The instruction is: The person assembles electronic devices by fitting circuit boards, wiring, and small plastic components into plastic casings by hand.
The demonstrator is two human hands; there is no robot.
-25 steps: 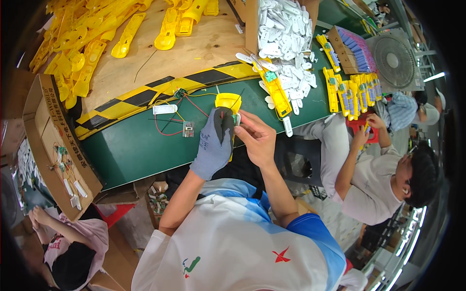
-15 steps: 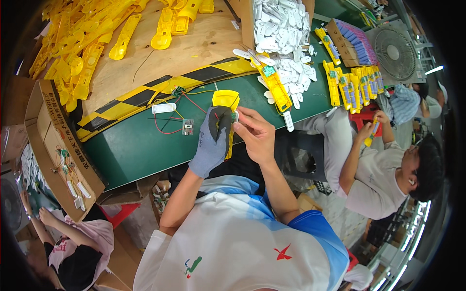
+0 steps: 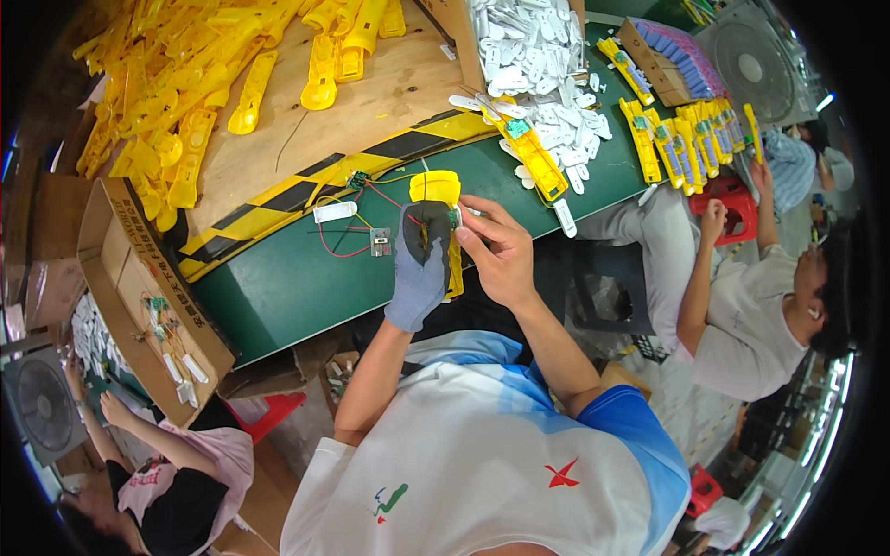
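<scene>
My left hand (image 3: 419, 264), in a grey glove with a dark palm, is wrapped around a yellow plastic housing (image 3: 436, 187), held upright over the table's near edge. At the housing's right side, the bare thumb and fingers of my right hand (image 3: 501, 250) pinch a small green circuit board (image 3: 453, 217). Red and yellow wires run left from there to another green board (image 3: 358, 180). A white plastic piece (image 3: 335, 212) and a small square clear-and-metal part (image 3: 381, 242) lie on the table among these wires. My left glove hides the housing's middle.
Yellow housings (image 3: 252, 93) are heaped on the wooden board behind striped tape (image 3: 371, 156). White parts (image 3: 528, 56) fill a box and spill out beside a yellow unit (image 3: 530, 153). Assembled units (image 3: 691, 148) stand right. A carton (image 3: 153, 287) borders the left; people sit on both sides.
The whole view has shifted slightly. My hands keep their hold on the housing and board, with small finger movement. The co-worker on the right has raised a yellow piece toward the row of units.
</scene>
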